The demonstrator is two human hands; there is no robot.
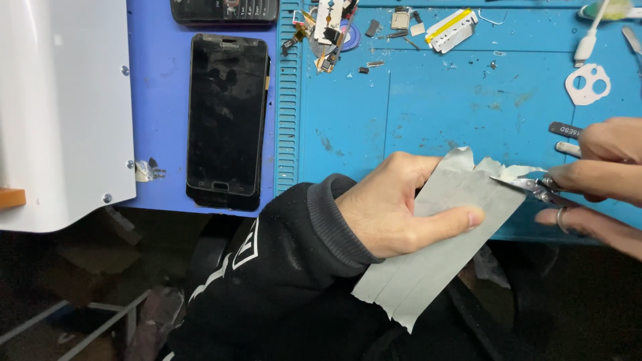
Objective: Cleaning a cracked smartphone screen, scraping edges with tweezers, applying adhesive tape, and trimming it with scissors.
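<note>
Left hand (394, 207) pinches grey sheet (435, 247) | right hand (595, 174) grips scissors (528, 184) at sheet's top edge | risk: blades near thumb, crooked cut likely

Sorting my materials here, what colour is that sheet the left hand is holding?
The sheet is plain light grey, seen best in the head view.

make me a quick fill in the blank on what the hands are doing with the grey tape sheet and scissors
1. The left hand holds a flat grey sheet of taped strips with its ____ pressed on top.
2. The right hand works small metal ____ at the sheet's upper edge.
3. The black smartphone lies face up on the ____ mat.

Missing words: thumb; scissors; purple
</note>
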